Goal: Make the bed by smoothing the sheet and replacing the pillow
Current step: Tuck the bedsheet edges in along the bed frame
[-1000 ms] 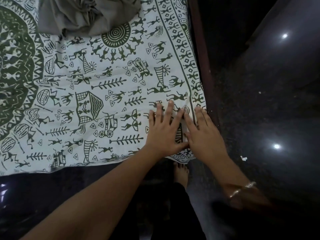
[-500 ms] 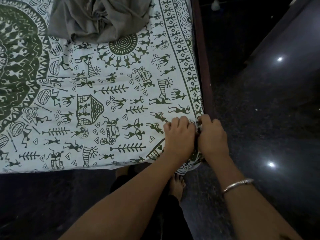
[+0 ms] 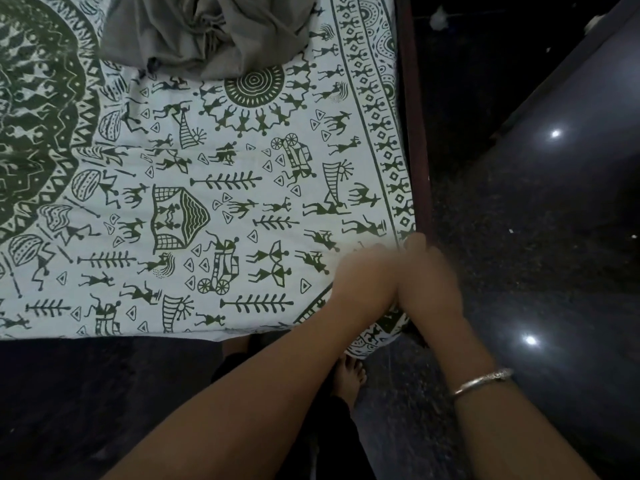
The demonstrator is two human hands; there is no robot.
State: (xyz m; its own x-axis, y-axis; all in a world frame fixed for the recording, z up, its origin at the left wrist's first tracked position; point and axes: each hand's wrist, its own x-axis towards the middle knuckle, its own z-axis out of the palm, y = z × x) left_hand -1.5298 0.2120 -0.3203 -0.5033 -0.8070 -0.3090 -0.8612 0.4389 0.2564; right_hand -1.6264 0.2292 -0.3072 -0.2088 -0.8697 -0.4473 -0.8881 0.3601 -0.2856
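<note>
Sheet (image 3: pixel 221 216), white with a dark green figure print, covers the mattress and fills the upper left of the head view. Its near right corner sits at about 5 o'clock in the view, and both hands are on that corner. Left hand (image 3: pixel 367 282) lies on the top surface, just inboard of the corner. Right hand (image 3: pixel 429 278) touches it on its 3 o'clock side, against the dark bed rail (image 3: pixel 417 150). Both hands are smeared by motion blur. The fingers look bunched at the sheet's edge, but whether they pinch cloth or press flat cannot be told.

Governing relation: from the hands, the bulk of the sheet lies toward 10 and 11 o'clock. One edge runs from the corner toward 12 o'clock along the rail. The other runs toward 9 o'clock along the near side of the bed. A flap of the corner hangs below the hands toward 6 o'clock, over the dark floor (image 3: pixel 519 254). The right hand is nearer the rail edge; the left hand is nearer the open surface.

Judgement: corner work is in hand. Any pull should go toward 4 or 5 o'clock, away from the bulk, to draw slack out. The surface near the hands looks flat.

Crumpled grey cloth (image 3: pixel 214 32) lies on the sheet at 12 o'clock, well apart from the hands; what it is cannot be told. The replacing step appears not yet done.
</note>
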